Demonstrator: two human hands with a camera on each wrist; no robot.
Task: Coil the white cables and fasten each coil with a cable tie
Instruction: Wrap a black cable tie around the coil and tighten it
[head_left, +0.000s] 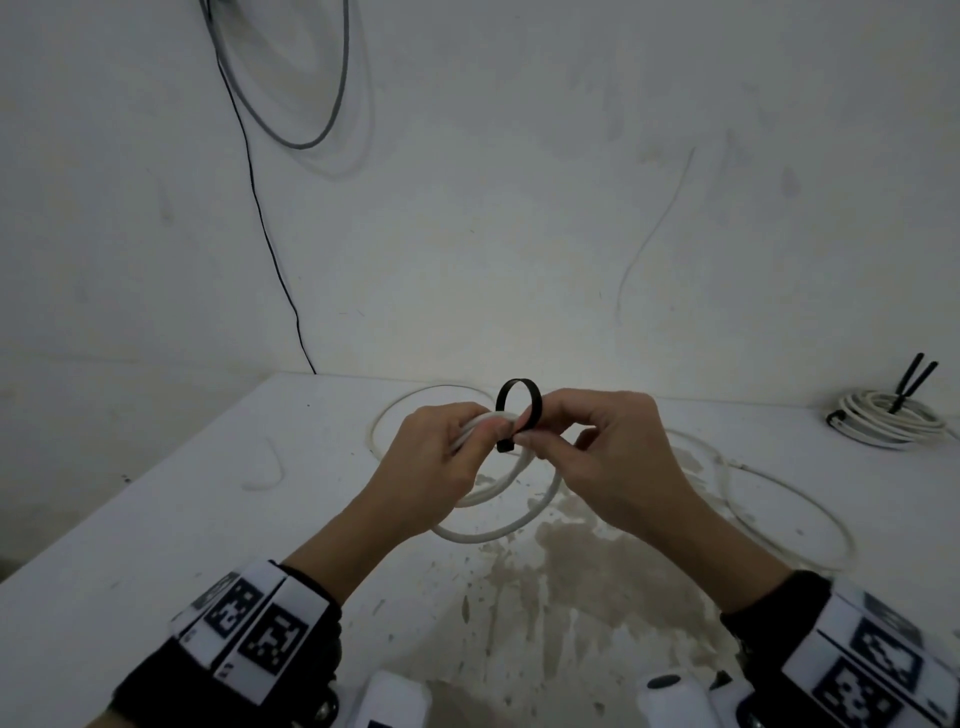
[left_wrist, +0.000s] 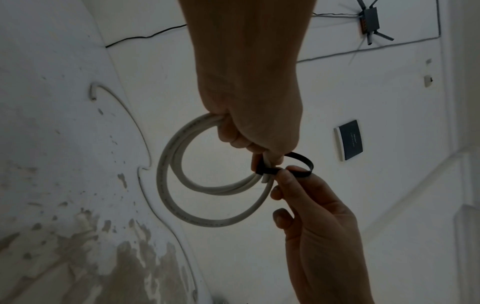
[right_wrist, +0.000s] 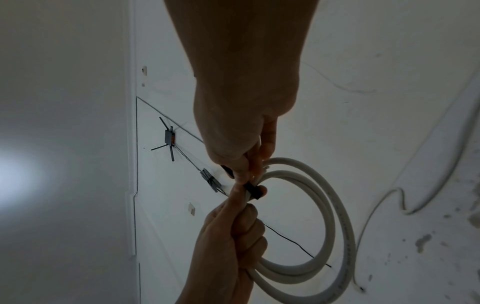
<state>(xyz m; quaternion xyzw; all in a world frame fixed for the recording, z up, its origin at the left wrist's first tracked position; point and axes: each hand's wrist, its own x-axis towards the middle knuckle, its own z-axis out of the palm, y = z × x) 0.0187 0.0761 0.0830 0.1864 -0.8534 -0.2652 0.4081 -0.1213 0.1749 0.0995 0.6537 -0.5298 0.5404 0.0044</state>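
My left hand (head_left: 457, 441) grips a small coil of white cable (head_left: 498, 525) held above the white table (head_left: 156, 519); the same coil (left_wrist: 179, 185) hangs below the fist in the left wrist view. A black cable tie (head_left: 518, 410) forms an open loop around the bundled strands. My right hand (head_left: 582, 431) pinches the tie (left_wrist: 298, 164) beside its head, fingertips against the left hand's. In the right wrist view the tie head (right_wrist: 253, 190) sits on the coil (right_wrist: 324, 226) between both hands.
A finished white coil (head_left: 888, 423) with a black tie tail lies at the table's far right. Loose white cable loops (head_left: 779, 499) lie on the table behind and right of my hands. Dark cables (head_left: 270, 234) hang on the wall. A brown stain (head_left: 571, 571) marks the tabletop.
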